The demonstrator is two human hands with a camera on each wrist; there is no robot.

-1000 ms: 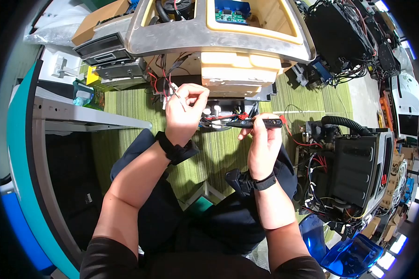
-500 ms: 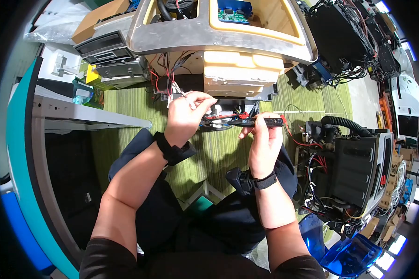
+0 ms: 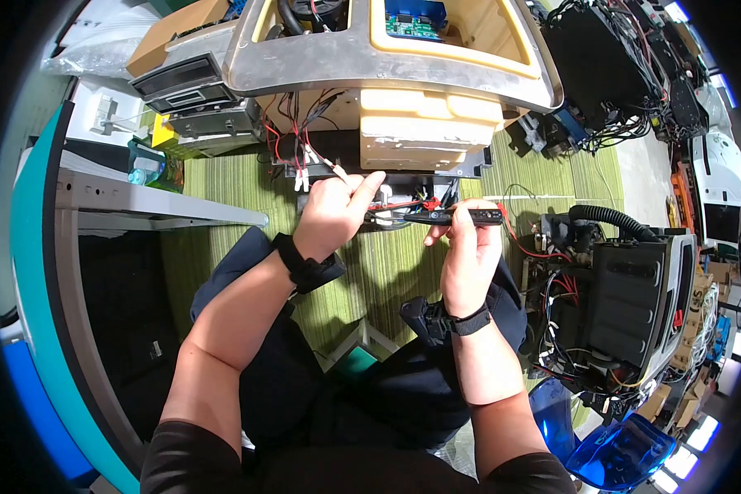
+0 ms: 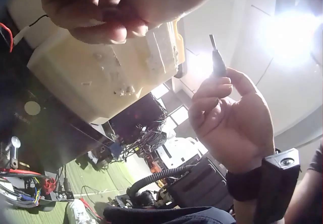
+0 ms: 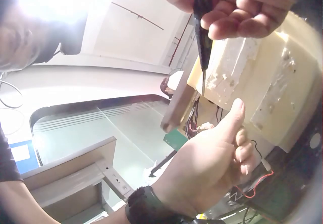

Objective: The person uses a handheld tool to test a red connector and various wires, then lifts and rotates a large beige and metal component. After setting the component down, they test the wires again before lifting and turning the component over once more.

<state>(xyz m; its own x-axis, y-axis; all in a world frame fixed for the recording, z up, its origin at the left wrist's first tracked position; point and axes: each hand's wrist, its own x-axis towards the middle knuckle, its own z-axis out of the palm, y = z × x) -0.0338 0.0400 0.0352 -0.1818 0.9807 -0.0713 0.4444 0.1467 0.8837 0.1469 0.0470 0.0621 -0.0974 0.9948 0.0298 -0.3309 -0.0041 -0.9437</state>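
In the head view my left hand (image 3: 329,216) is at the centre, its fingers curled round a thin wire. A white connector (image 3: 337,170) on that wire lies beside the fingers; the wrist views show black wire running from the connector (image 5: 265,164) to the hand (image 5: 204,171). The held wire end is hidden. To the right, my right hand (image 3: 471,259) grips a black pen-shaped tool (image 3: 486,217), thumb along it, its tip pointing left. The right wrist view shows the tool's thin metal tip (image 5: 204,82) above the left hand, apart from it.
Ahead stands a cream and metal housing (image 3: 305,70) with a green circuit board (image 3: 412,27), above red and black wires (image 3: 292,123). A metal frame (image 3: 173,206) stands left; a black machine with a ribbed hose (image 3: 609,216) stands right. Green carpet (image 3: 387,280) lies below.
My left hand has turned and shifted slightly right, its thumb now stretched out. The wire and white connector have come toward the right with it. My right hand and the tool have barely moved.
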